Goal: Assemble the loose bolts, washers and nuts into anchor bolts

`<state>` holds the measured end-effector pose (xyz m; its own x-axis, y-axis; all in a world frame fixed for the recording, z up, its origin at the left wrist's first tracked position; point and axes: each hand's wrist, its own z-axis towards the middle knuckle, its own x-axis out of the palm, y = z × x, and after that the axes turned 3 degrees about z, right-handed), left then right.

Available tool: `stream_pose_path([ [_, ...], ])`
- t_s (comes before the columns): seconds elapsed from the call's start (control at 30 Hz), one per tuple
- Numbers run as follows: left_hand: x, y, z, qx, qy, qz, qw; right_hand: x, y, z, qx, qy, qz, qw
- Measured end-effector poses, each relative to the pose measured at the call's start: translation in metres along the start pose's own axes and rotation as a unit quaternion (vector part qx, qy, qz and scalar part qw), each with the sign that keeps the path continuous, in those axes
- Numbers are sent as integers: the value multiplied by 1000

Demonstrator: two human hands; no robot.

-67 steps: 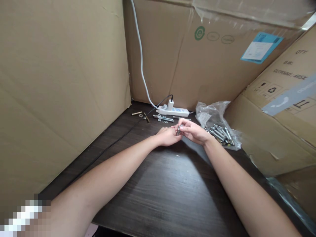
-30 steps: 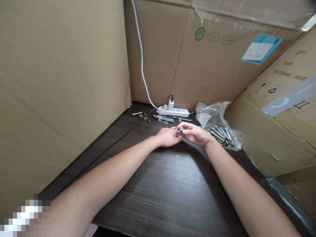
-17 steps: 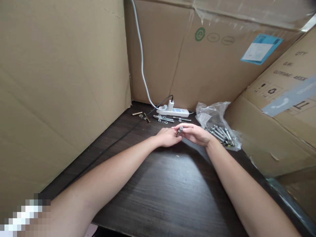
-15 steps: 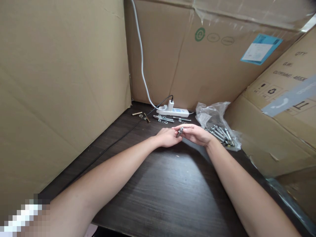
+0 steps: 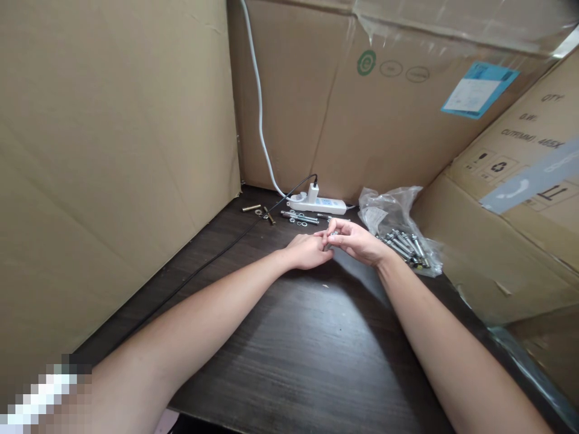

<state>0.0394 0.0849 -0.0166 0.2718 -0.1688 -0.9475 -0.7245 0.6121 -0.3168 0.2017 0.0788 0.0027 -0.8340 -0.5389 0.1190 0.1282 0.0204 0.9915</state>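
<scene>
Over the middle of the dark table, my left hand (image 5: 307, 251) is closed around a metal expansion bolt (image 5: 329, 246), mostly hidden by fingers. My right hand (image 5: 358, 243) pinches the bolt's upper end, where a nut seems to sit, between thumb and fingers. The two hands touch at the fingertips. Just beyond them lie silver bolts (image 5: 300, 217) with loose washers and nuts (image 5: 302, 224). Farther left are brass-coloured sleeves (image 5: 251, 208). To the right of my right hand, a clear plastic bag (image 5: 392, 198) lies open with several assembled expansion bolts (image 5: 401, 246) in it.
A white power strip (image 5: 332, 207) with a plugged-in adapter lies at the back. Its white cord (image 5: 260, 114) rises along the boxes, and a black cable (image 5: 217, 256) crosses the table's left side. Large cardboard boxes (image 5: 122, 150) stand at left, back and right.
My right hand's fingers have shifted slightly up and curled over the bolt's end, covering more of it. My left hand stays in place.
</scene>
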Motion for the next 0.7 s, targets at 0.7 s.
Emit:
stream_pose_path([
  [0.7, 7, 6, 8, -31, -18, -50, 998, 6, 5, 4, -14, -83, -124, 989],
])
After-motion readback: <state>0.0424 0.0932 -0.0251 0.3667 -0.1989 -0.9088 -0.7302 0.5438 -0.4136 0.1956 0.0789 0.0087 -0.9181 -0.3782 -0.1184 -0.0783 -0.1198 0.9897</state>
